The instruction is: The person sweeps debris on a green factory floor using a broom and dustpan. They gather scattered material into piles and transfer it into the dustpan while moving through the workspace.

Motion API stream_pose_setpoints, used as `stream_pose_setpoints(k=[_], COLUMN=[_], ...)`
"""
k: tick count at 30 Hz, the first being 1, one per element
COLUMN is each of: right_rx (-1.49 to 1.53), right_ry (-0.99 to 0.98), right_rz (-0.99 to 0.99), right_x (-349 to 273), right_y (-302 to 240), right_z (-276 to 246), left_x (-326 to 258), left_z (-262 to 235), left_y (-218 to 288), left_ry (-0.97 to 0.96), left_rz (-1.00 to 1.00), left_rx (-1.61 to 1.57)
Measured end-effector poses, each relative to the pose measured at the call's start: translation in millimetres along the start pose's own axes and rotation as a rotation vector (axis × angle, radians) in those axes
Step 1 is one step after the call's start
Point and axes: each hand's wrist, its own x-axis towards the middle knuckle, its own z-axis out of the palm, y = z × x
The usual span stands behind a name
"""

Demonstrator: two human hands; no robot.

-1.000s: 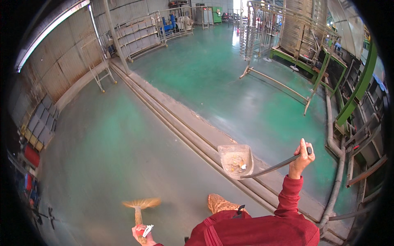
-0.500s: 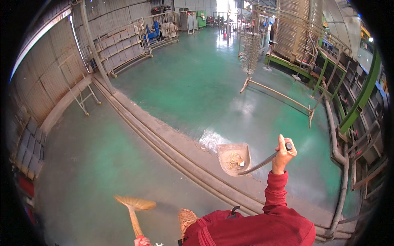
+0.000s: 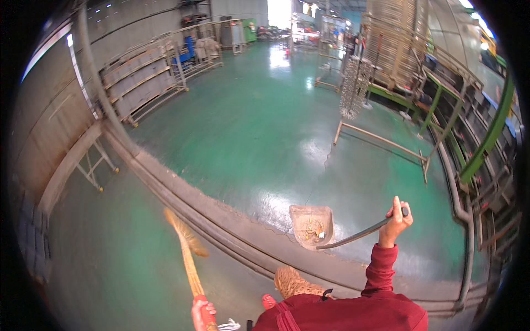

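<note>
Long-handled grey metal dustpan [image 3: 312, 225], held level above the green floor, with light debris inside; straw broom with orange handle [image 3: 189, 259], raised, bristles tilted up-left.

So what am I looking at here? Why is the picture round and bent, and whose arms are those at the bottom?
The picture comes from a wide fisheye camera worn on a person's head, looking down, so straight lines bend near the rim. The arms at the bottom, in red sleeves, are that person's own. The right hand grips the long handle of a dustpan held above the floor, with some debris in it. The left hand holds a broom, its bristles pointing away over the green floor. A pale strip with rails crosses the floor. Metal racks stand along the hall's wall.
</note>
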Motion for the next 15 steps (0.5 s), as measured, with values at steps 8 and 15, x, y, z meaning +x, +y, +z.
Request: stream_pose_setpoints(k=[8,15], right_rx=[-0.014,-0.064], right_ry=[-0.051,-0.028], right_rz=[0.083,0.063], right_x=[4,62], right_y=[95,171], right_z=[173,352], left_x=[187,319], left_z=[171,354], left_y=[79,169], left_ry=[-0.301,-0.361], left_rz=[-0.178,-0.521], left_rx=[0.009,-0.105])
